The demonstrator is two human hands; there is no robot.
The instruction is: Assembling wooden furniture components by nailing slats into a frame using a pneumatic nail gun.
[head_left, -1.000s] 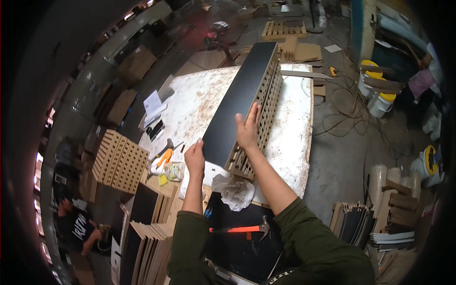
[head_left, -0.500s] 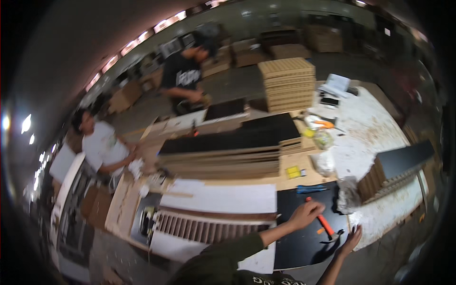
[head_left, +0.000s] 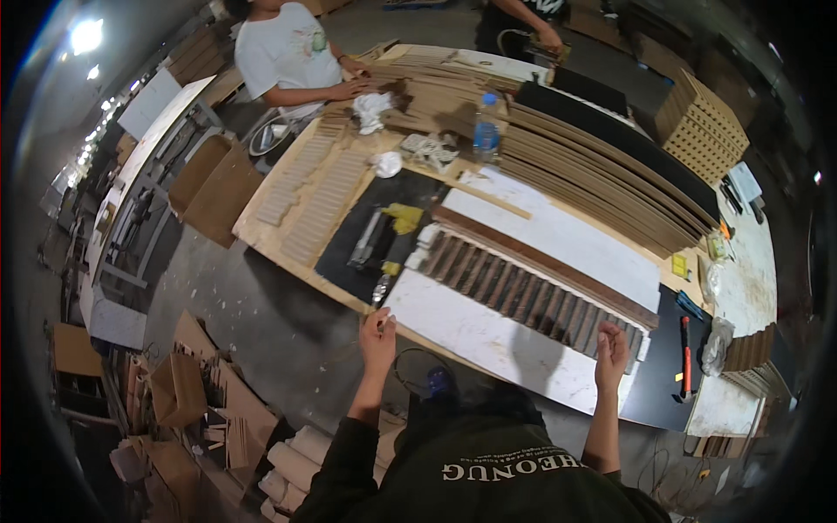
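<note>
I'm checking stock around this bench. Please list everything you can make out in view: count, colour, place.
table: one, pale wood, centre
board stack: one, dark top and brown edges, table's far right
bottle: one, clear with blue cap, beside the stack
white panels: two areas, white, either side of the slats
slats: one row, brown, mid-table
black panels: two, black, table's left and right
power tool: one, black and yellow, on the left one
hammer: one, red, on the right one
cardboard box: at least two, brown, left
co-workers: two, white and black shirts, beyond the table
left hand, right hand: bare, near edge
</note>
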